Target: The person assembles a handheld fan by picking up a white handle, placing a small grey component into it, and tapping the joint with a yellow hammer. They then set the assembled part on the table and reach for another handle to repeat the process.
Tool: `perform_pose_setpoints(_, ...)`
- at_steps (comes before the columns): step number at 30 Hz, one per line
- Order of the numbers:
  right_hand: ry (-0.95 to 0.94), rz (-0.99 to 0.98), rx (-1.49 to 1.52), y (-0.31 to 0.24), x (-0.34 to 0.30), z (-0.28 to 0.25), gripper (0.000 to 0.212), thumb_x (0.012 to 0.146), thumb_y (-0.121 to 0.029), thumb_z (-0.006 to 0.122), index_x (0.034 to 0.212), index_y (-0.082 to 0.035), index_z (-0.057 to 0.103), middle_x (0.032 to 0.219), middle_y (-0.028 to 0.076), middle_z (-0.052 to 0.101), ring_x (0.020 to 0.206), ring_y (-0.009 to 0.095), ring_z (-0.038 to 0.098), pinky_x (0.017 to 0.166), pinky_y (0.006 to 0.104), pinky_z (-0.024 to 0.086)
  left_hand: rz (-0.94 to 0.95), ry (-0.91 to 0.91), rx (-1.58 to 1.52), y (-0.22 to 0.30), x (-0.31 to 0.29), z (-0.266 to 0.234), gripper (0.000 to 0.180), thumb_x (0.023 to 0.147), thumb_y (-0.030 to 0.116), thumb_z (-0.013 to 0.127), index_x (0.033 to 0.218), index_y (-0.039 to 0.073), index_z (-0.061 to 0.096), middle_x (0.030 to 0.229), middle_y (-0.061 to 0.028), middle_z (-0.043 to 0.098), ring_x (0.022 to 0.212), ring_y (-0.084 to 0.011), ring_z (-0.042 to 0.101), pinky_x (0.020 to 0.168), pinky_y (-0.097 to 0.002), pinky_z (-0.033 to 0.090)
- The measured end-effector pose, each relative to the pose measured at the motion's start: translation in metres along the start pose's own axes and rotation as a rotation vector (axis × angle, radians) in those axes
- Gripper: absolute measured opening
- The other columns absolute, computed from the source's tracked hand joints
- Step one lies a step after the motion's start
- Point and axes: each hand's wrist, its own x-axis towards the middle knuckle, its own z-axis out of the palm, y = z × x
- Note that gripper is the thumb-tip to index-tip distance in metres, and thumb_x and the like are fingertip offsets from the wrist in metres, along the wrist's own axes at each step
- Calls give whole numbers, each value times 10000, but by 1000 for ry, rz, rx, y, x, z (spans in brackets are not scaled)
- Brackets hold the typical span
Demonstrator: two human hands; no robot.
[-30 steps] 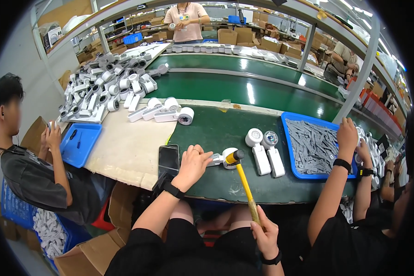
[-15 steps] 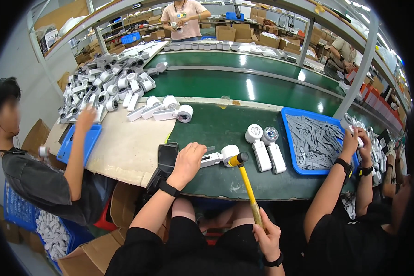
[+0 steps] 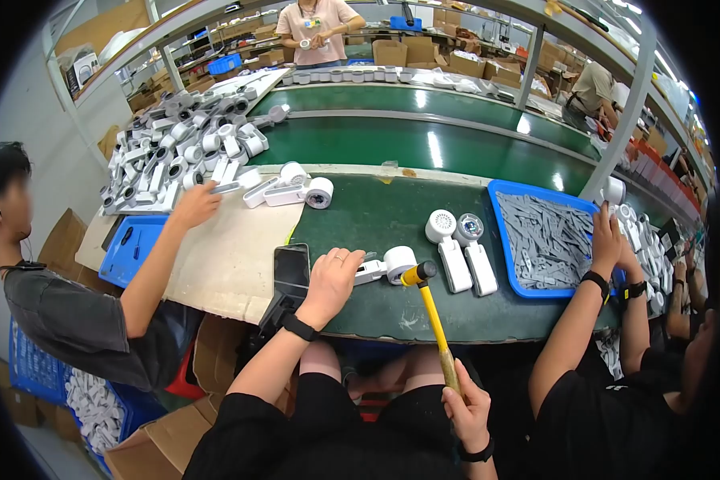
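My left hand (image 3: 334,280) is closed round the handle of a white handheld fan (image 3: 398,262), which lies on the green bench top with its round head pointing right. In my right hand (image 3: 468,408) is a hammer (image 3: 432,316) with a yellow shaft and a black-and-yellow head. The hammer head is right beside the fan's round head and overlaps its edge in view; whether they touch I cannot tell. Just to the right lie two more white fans, one with a grille (image 3: 450,248) and one with its inner parts showing (image 3: 477,254).
A phone (image 3: 291,268) lies left of my left hand. A blue tray (image 3: 500,240) of grey strips stands at the right, by a co-worker's hands (image 3: 612,244). Left, another co-worker's hand (image 3: 196,206) is near several fans on cardboard and a large pile (image 3: 184,152). Behind runs a green conveyor (image 3: 352,140).
The left co-worker's hand has moved right, to the fans on the cardboard. The right co-worker's fan has been turned upward. My hands and the hammer have barely shifted.
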Motion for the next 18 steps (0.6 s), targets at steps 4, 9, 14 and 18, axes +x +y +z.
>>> perform_pose_setpoints(4, 2, 7, 6, 2, -1, 0, 528, 896, 28, 633, 1409, 10, 511, 738, 1, 583, 556, 42, 488, 497, 201, 391, -36, -58, -147, -4, -5, 4, 233, 841, 47, 684, 1074, 53, 689, 855, -101, 585, 835, -290, 580, 733, -394, 484)
perform_pose_setpoints(9, 5, 11, 3, 4, -2, 0, 527, 897, 20, 639, 1408, 11, 511, 728, -4, 577, 553, 41, 483, 498, 200, 387, -66, -84, -84, -1, -11, 6, 277, 818, 54, 713, 1095, 74, 708, 950, -100, 576, 899, -296, 538, 767, -398, 479)
perform_pose_setpoints(14, -2, -1, 1, 5, -1, 0, 523, 897, 19, 639, 1405, 13, 515, 722, -8, 572, 552, 38, 479, 499, 201, 383, -68, -75, -65, -3, -14, 10, 325, 818, 43, 715, 1140, 86, 703, 970, -103, 575, 929, -299, 520, 787, -396, 474)
perform_pose_setpoints(18, 7, 12, 2, 7, -2, 0, 521, 895, 26, 637, 1402, 16, 517, 712, -14, 562, 551, 37, 475, 499, 198, 378, -59, -73, -90, 0, -15, 11, 340, 818, 44, 714, 1154, 88, 697, 994, -100, 585, 959, -303, 522, 820, -390, 475)
